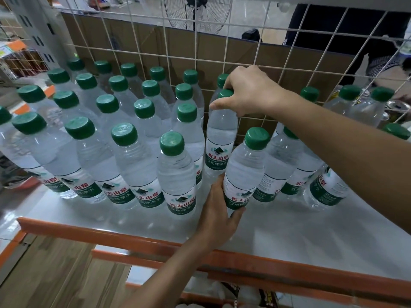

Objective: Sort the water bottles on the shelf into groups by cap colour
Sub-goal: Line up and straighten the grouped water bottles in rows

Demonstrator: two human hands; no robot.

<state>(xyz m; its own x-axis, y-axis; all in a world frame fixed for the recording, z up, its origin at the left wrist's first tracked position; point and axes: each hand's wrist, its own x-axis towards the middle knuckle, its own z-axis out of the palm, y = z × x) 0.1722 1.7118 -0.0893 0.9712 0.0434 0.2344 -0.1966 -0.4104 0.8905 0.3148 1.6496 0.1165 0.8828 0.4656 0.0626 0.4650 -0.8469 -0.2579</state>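
Green caps crowd | right hand grips rear bottle by neck | left hand clasps front bottle | risk: knocked neighbours may topple

Brightly, evenly lit from above; glares softly off the white shelf; bends at edges; blurs slightly far off.

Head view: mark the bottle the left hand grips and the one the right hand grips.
left-hand bottle [243, 170]: head view, clear body above the label.
right-hand bottle [221, 130]: head view, clear body above the label.
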